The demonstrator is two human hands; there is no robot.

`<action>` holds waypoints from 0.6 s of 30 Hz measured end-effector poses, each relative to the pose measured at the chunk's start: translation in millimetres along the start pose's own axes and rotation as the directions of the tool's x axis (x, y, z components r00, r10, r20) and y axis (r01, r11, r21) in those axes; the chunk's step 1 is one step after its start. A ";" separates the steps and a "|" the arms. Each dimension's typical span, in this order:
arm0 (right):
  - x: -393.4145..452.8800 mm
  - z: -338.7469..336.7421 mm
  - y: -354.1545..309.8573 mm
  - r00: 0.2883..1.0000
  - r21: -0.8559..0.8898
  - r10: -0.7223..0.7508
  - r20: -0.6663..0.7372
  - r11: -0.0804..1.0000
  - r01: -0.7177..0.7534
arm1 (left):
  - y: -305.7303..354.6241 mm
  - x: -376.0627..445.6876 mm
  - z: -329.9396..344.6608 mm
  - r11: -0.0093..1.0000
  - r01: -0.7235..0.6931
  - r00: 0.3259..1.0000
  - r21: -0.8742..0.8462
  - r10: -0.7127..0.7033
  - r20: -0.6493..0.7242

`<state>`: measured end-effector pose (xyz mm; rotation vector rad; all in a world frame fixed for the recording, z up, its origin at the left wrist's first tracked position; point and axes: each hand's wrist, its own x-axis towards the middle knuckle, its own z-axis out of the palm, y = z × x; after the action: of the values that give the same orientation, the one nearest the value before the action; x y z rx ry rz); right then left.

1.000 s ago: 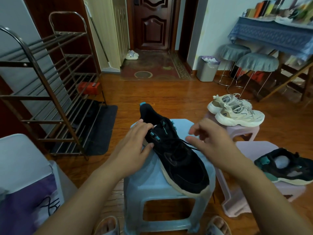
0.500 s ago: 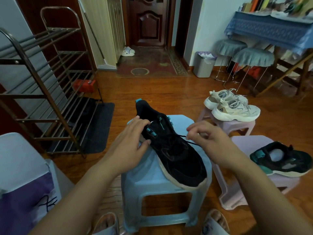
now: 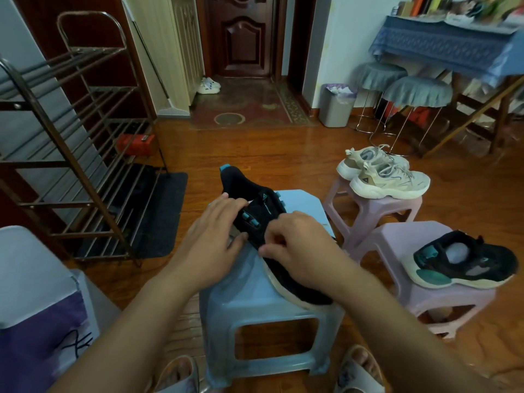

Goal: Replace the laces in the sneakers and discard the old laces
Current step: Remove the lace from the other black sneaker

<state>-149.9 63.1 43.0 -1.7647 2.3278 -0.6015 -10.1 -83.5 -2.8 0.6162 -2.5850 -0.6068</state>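
A black sneaker [image 3: 241, 184] with teal accents lies on a light blue stool [image 3: 255, 287], heel pointing away from me. My left hand [image 3: 209, 245] grips its left side, fingers over the collar and thumb under the edge. My right hand [image 3: 303, 248] lies over the lacing area with curled fingers pinching the black lace, most of which is hidden under the hand. The matching black sneaker [image 3: 465, 262], stuffed with white paper, sits on a pink stool [image 3: 397, 239] to the right.
A beige sneaker pair [image 3: 385, 177] rests on another pink stool [image 3: 368, 208] behind. A grey waste bin [image 3: 337, 106] stands by the far wall. A metal shoe rack [image 3: 71, 154] is on the left and a white and purple bag [image 3: 34, 293] at lower left.
My right hand has moved left from beside the sneaker onto its lacing area, so the taut black lace no longer shows. My left hand has stayed on the sneaker's side.
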 end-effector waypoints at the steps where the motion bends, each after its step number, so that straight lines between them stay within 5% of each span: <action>1: -8.8 -9.8 7.1 0.989 0.028 -0.044 0.140 0.999 0.041 | -1.0 0.2 -0.2 1.000 0.000 1.000 0.000 0.000 0.000; 4: -36.5 -32.7 33.7 0.960 0.094 -0.002 0.280 0.995 -0.026 | -0.2 0.1 1.6 1.000 -0.005 1.000 -0.007 0.005 -0.006; 8: -33.3 -27.8 24.6 0.990 0.163 0.101 -0.097 0.983 -0.084 | 2.1 0.3 6.8 0.999 -0.010 0.999 0.038 0.012 -0.046; 14: 2.8 22.8 -13.8 0.950 -0.336 0.018 -0.312 0.933 -0.128 | -0.4 3.7 -1.4 0.970 -0.037 0.986 0.239 0.074 -0.147; 16: 1.6 20.1 -11.4 0.953 -0.307 -0.020 -0.302 0.949 -0.077 | 2.7 2.6 -5.1 0.958 -0.018 0.974 0.285 0.081 -0.210; 18: -12.2 12.0 -4.2 0.986 -0.268 -0.151 -0.077 0.955 0.126 | 3.5 1.7 -8.0 0.955 0.024 0.963 0.294 0.056 -0.262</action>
<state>-138.4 71.1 32.5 -2.0716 2.4598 -0.4214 -8.8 -84.1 6.0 0.7163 -2.4342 -0.1159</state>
